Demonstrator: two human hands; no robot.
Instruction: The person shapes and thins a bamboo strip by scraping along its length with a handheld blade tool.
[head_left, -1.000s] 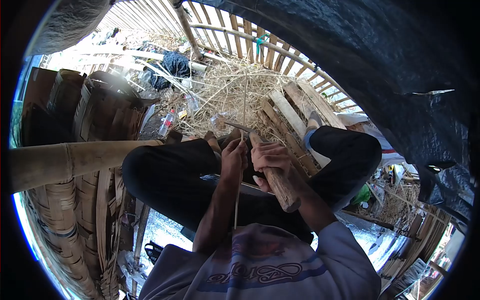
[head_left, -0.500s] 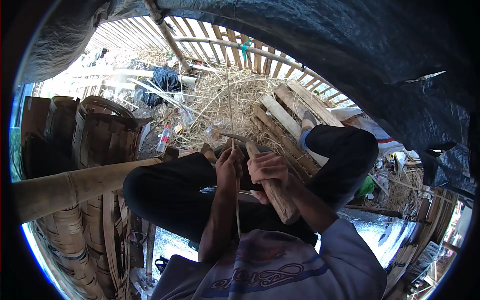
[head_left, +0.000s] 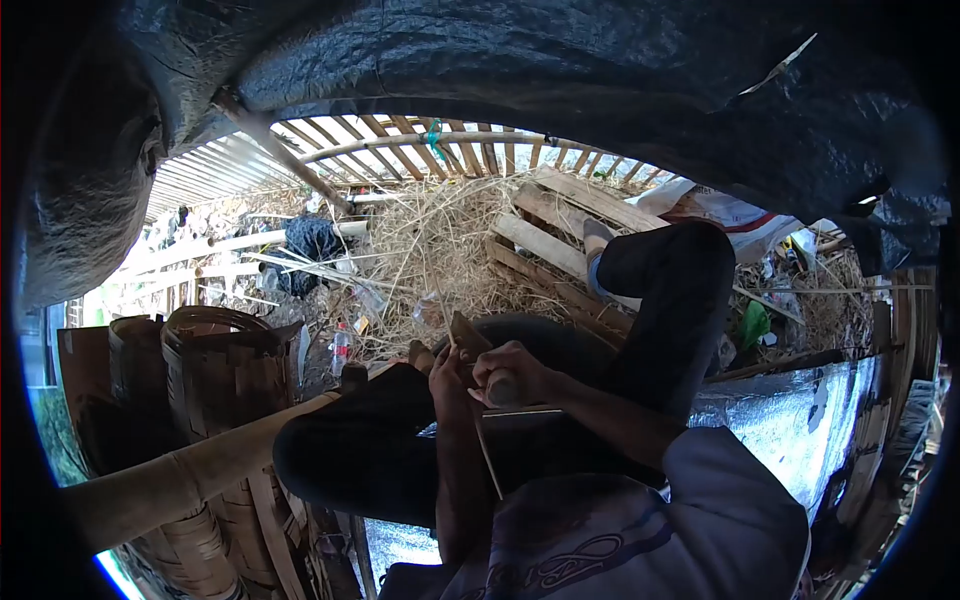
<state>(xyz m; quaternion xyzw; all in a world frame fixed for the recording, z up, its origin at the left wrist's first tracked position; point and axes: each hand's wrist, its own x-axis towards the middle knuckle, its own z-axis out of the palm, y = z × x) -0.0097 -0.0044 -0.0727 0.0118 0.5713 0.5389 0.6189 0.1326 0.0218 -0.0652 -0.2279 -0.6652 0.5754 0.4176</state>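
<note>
My left hand (head_left: 450, 376) is closed around a thin bamboo strip (head_left: 487, 452), which runs up past the fingers and down toward my shirt. Close beside it, my right hand (head_left: 517, 370) grips the thick wooden handle of a knife (head_left: 502, 388). The handle's butt points up toward the camera, and the blade cannot be made out clearly. A brown, flat-looking piece (head_left: 467, 335) shows just beyond both hands; whether it is wood or part of the blade I cannot tell. Both hands are over my lap, between my bent legs.
A thick bamboo pole (head_left: 190, 478) crosses at the left, by woven bamboo baskets (head_left: 225, 375). Ahead lie straw (head_left: 440, 235), wooden planks (head_left: 545, 245) and a plastic bottle (head_left: 341, 345). Dark sheeting (head_left: 560, 65) hangs overhead. A slatted fence (head_left: 400, 150) stands behind.
The knife has turned from its blade pointing left to its handle butt facing the camera. My right hand has moved closer to the left. The head view has tilted upward.
</note>
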